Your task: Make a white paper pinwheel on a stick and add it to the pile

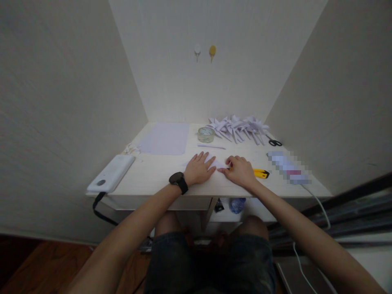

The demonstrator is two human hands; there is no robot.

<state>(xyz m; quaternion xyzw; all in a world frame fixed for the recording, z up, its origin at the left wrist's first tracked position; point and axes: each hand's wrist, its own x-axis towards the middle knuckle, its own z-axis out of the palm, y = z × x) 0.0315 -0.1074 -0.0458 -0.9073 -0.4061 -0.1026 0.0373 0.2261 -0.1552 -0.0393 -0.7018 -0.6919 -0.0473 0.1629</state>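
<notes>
My left hand lies flat with its fingers spread, pressing on a small folded white paper on the table. A black watch is on that wrist. Just right of the paper, my right hand is closed, its fingers curled around a yellow utility knife. The knife's handle sticks out on the right side of the hand, and its front end is mostly hidden by the fingers. The right thumb tip reaches the paper's right corner.
Behind the hands are a thin paper strip, a clear tape roll and a pile of folded paper pieces. Paper sheets and a white device lie left; scissors and a blurred-out item lie right.
</notes>
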